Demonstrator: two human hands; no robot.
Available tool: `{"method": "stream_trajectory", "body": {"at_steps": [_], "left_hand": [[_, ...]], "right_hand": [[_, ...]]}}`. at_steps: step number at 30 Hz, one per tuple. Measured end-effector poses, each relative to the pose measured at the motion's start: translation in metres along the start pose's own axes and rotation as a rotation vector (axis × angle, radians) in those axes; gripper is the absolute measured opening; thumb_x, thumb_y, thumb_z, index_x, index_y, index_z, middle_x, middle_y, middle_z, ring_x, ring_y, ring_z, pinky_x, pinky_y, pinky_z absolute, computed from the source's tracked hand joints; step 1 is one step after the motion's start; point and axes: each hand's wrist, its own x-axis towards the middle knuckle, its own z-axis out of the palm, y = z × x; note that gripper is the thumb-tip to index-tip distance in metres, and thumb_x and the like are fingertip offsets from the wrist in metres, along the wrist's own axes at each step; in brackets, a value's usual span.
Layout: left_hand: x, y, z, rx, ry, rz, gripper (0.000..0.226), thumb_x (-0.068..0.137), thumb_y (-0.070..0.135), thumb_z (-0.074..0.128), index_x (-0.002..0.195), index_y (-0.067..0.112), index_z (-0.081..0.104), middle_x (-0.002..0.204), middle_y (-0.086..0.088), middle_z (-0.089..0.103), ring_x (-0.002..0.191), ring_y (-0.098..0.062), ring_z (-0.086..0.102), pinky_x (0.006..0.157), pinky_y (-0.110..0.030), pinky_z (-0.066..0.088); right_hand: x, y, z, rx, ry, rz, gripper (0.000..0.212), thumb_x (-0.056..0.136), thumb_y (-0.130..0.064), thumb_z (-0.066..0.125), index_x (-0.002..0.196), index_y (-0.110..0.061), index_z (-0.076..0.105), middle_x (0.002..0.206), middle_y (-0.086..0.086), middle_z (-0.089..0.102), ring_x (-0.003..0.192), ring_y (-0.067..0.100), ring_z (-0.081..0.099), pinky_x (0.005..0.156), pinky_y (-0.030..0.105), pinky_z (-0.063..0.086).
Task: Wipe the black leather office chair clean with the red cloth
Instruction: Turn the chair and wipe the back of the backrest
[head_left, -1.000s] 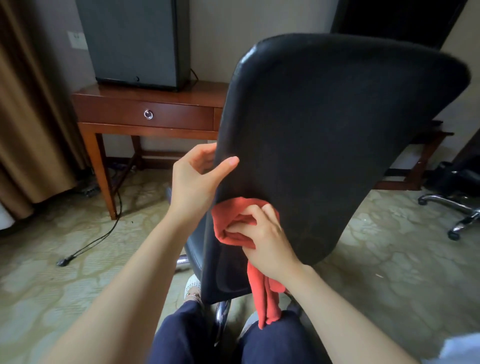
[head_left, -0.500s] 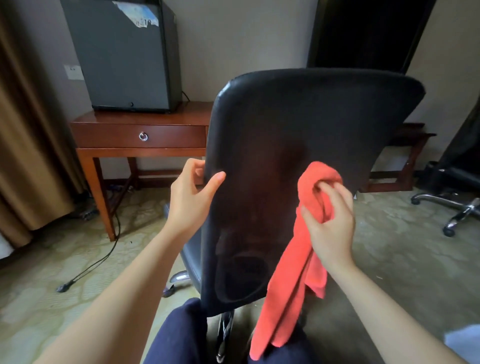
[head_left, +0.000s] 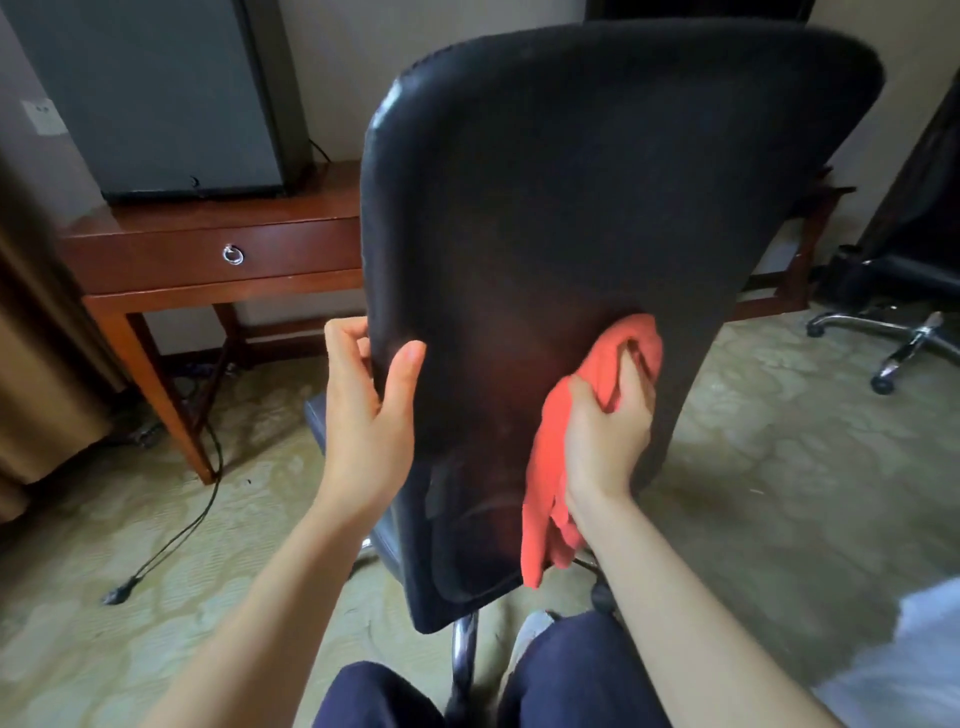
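the left hand (head_left: 363, 415) is gripping the left edge of the black leather office chair (head_left: 597, 182), with its thumb lying on the rear face of the backrest and its fingers curling round to the far side. i'd say it is bracing the chair so that it isn't swivelling or rolling away while the other side is being rubbed. the right hand (head_left: 608, 436) is bunching the red cloth (head_left: 543, 467) in curled fingers and pressing the wad against the lower right part of the backrest, close to its right edge. balling it up like that is probably giving a firm pad to work on the leather. the cloth is showing above and beside the fingers, and a loose tail is hanging down past the wrist toward the bottom of the backrest. the two hands are sitting at about the same height, with bare leather between them. behind the chair a wooden table (head_left: 208, 260) is standing against the wall, and a second chair (head_left: 909, 291) is standing off to the right.
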Motion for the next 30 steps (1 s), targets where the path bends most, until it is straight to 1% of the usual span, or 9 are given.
{"method": "stream_trajectory", "body": {"at_steps": [5,9,14,18,21,23,25,27,30], "left_hand": [[0.002,-0.002,-0.001,-0.020,-0.032,-0.002,0.023,0.097,0.014,0.049,0.089,0.030,0.034,0.082,0.012,0.049,0.073,0.010,0.051,0.071,-0.007,0.040],[0.002,0.000,-0.001,-0.052,-0.051,-0.027,0.023,0.097,0.012,0.049,0.089,0.028,0.034,0.082,0.011,0.050,0.072,0.011,0.050,0.072,-0.009,0.040],[0.000,0.004,-0.004,-0.088,-0.042,-0.100,0.018,0.096,0.018,0.053,0.090,0.028,0.040,0.083,0.006,0.053,0.075,0.000,0.049,0.075,-0.018,0.041],[0.000,0.007,-0.007,-0.157,-0.022,-0.136,0.014,0.094,0.017,0.058,0.088,0.026,0.047,0.080,0.006,0.053,0.075,-0.005,0.048,0.077,-0.023,0.042],[-0.001,0.005,-0.006,-0.244,-0.013,-0.156,0.013,0.093,0.015,0.059,0.089,0.024,0.050,0.083,0.002,0.057,0.080,-0.007,0.052,0.079,-0.024,0.044],[-0.001,0.004,-0.004,-0.272,-0.001,-0.164,0.013,0.093,0.015,0.059,0.089,0.023,0.051,0.086,0.000,0.059,0.080,-0.005,0.054,0.079,-0.020,0.045],[-0.001,0.004,-0.001,-0.244,0.019,-0.162,0.012,0.094,0.015,0.057,0.090,0.024,0.050,0.085,0.006,0.057,0.075,0.004,0.053,0.074,-0.012,0.043],[0.000,0.003,0.000,-0.192,0.030,-0.152,0.012,0.095,0.016,0.056,0.090,0.025,0.049,0.084,0.010,0.055,0.072,0.009,0.051,0.071,-0.008,0.042],[0.001,0.001,-0.002,-0.156,0.016,-0.136,0.014,0.095,0.016,0.054,0.089,0.027,0.047,0.083,0.011,0.053,0.071,0.009,0.050,0.072,-0.008,0.042]], "right_hand": [[-0.058,0.002,0.016,-0.082,-0.029,-0.212,0.048,0.078,0.000,0.068,0.124,-0.010,0.061,0.134,0.001,0.046,0.118,-0.004,0.036,0.090,-0.008,0.017],[-0.097,0.006,0.023,-0.080,-0.134,-0.313,0.048,0.070,-0.002,0.064,0.117,-0.015,0.066,0.129,-0.006,0.045,0.123,0.009,0.043,0.098,0.000,0.024],[-0.123,0.004,0.009,-0.017,-0.451,-0.364,0.048,0.075,-0.002,0.064,0.117,-0.027,0.064,0.133,-0.016,0.050,0.124,0.002,0.048,0.103,0.026,0.041],[-0.107,0.002,-0.025,-0.004,-0.710,-0.382,0.042,0.078,-0.001,0.066,0.114,-0.023,0.069,0.127,-0.023,0.057,0.119,0.000,0.053,0.099,0.022,0.044],[-0.085,0.004,-0.047,0.037,-0.496,-0.340,0.047,0.072,-0.005,0.069,0.108,-0.035,0.066,0.118,-0.029,0.053,0.113,-0.018,0.047,0.095,0.004,0.033],[-0.059,0.001,-0.055,0.084,-0.283,-0.246,0.050,0.074,-0.007,0.073,0.108,-0.039,0.054,0.116,-0.020,0.054,0.108,-0.018,0.048,0.094,0.002,0.032],[-0.023,0.000,-0.059,0.137,-0.103,-0.163,0.053,0.078,-0.001,0.071,0.116,-0.033,0.052,0.116,-0.022,0.053,0.104,-0.017,0.049,0.092,0.001,0.032],[0.013,0.004,-0.058,0.133,0.020,-0.127,0.056,0.081,0.000,0.065,0.124,-0.030,0.049,0.115,-0.026,0.051,0.105,-0.015,0.050,0.095,0.006,0.032],[0.054,0.020,-0.050,0.021,0.092,-0.068,0.054,0.083,-0.003,0.062,0.130,-0.024,0.048,0.121,-0.010,0.055,0.117,0.008,0.052,0.102,0.020,0.035]]}}
